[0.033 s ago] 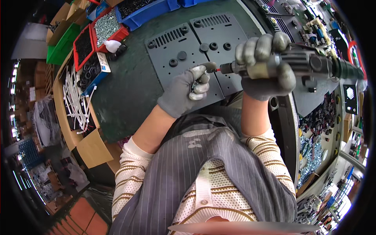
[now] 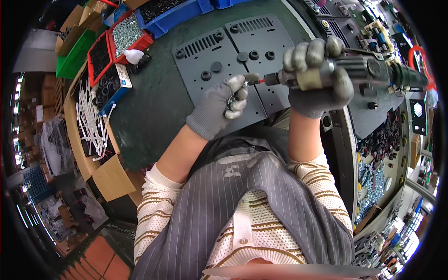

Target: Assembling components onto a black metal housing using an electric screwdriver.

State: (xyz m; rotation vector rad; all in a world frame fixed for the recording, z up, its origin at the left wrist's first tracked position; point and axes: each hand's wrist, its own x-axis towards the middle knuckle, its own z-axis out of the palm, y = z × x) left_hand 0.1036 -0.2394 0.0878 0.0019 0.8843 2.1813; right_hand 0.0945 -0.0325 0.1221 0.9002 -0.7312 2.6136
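Note:
My right hand (image 2: 319, 77), in a grey glove with worn fingertips, wraps round a black power screwdriver (image 2: 359, 72) lying level, its bit pointing left. The red-banded bit (image 2: 262, 81) ends at the fingertips of my left hand (image 2: 224, 102). That gloved hand is closed, with small shiny metal screws partly showing between its curled fingers; one seems pinched at the bit's tip. Beneath both hands lie two dark grey metal plates side by side, a left plate (image 2: 196, 81) and a right plate (image 2: 280, 42), with slots, holes and round black rubber feet (image 2: 206, 75).
At the left stand red bins (image 2: 99, 58) of small fasteners, a blue bin (image 2: 175, 16), a green bin (image 2: 74, 58) and a cardboard box (image 2: 77, 140) with white cable ties (image 2: 91, 121). A dark rail (image 2: 345, 149) runs along the right, beyond it loose parts.
The screwdriver has shifted very slightly right, and its rear end has tipped a little toward the far side. My left hand is nearly in the same place, still closed.

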